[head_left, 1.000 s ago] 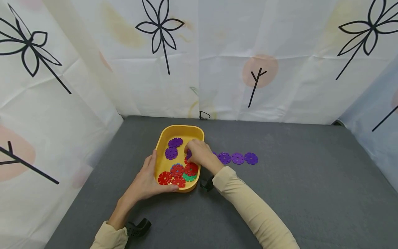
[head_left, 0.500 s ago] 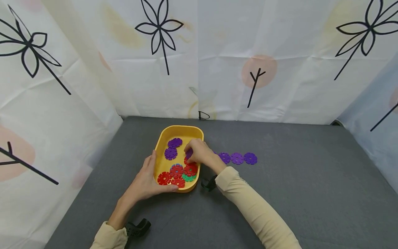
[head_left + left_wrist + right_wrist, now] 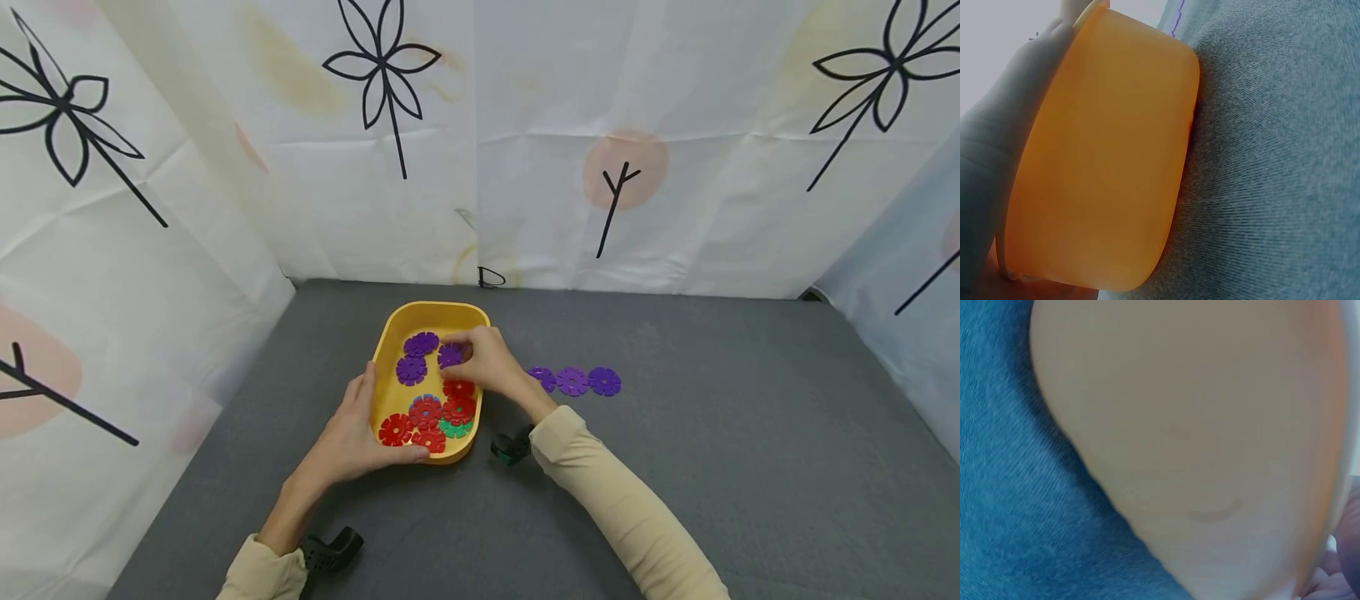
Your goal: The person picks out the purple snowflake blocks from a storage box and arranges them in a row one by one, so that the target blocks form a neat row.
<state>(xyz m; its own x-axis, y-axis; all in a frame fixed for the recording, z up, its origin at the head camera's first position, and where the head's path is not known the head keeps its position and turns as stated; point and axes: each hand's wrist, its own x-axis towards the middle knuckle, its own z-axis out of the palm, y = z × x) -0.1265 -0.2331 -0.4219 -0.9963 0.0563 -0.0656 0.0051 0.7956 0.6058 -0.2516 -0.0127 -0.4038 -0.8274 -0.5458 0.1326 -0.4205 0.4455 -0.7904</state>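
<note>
Tray (image 3: 393, 396) on grey table (image 3: 712, 450); printed hangings (image 3: 540, 192)

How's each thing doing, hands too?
Yellow bin: open on top
Red flowers: overlapping inside
Green flower: partly covered by red
Left hand: holding the bin
Right hand: fingers around a purple flower, grip unclear
Other purple flowers: inside bin
Outside purple flowers: in a row

The far cloth (image 3: 540, 208) bears a black outlined mark (image 3: 491, 277) resembling a capital D, close to the middle of its bottom edge, just above the far side of the table (image 3: 712, 417); whether it is truly a letter cannot be told.
</note>
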